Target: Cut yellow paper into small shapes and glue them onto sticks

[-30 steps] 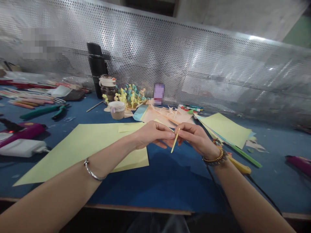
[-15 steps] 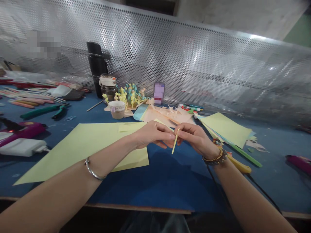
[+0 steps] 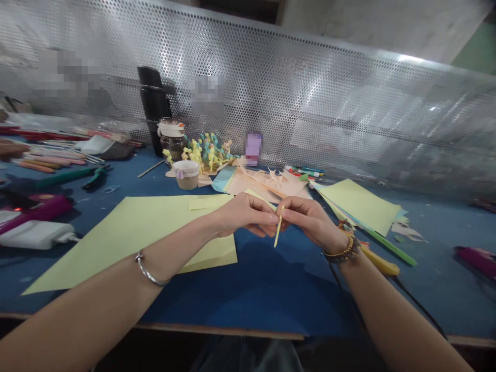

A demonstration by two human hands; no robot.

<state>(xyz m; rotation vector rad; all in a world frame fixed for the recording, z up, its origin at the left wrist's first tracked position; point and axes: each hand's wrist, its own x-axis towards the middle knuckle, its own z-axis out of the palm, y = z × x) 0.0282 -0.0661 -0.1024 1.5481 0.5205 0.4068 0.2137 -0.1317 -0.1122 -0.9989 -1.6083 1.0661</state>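
Observation:
A thin yellow strip [image 3: 277,235] hangs slanting down between my hands, above the blue table [image 3: 267,289]. My left hand [image 3: 253,213] pinches it from the left side with thumb and fingers. From the right, my right hand [image 3: 306,216] pinches its upper end, the fingertips of both hands almost touching. Large yellow paper [image 3: 127,237] lies flat beneath my left forearm, with a smaller yellow piece [image 3: 201,203] on its upper edge.
Behind my hands are peach paper scraps [image 3: 251,181], a small cup [image 3: 186,175], a jar [image 3: 171,139] and yellow and blue paper flowers [image 3: 211,152]. Green pliers [image 3: 93,178] lie left. On the right are stacked yellow sheets [image 3: 360,204], a green cutter [image 3: 391,248] and a yellow-handled tool [image 3: 380,261].
My hands and the strip have barely moved. Another person's hand has come into view at the far left edge, over the pens.

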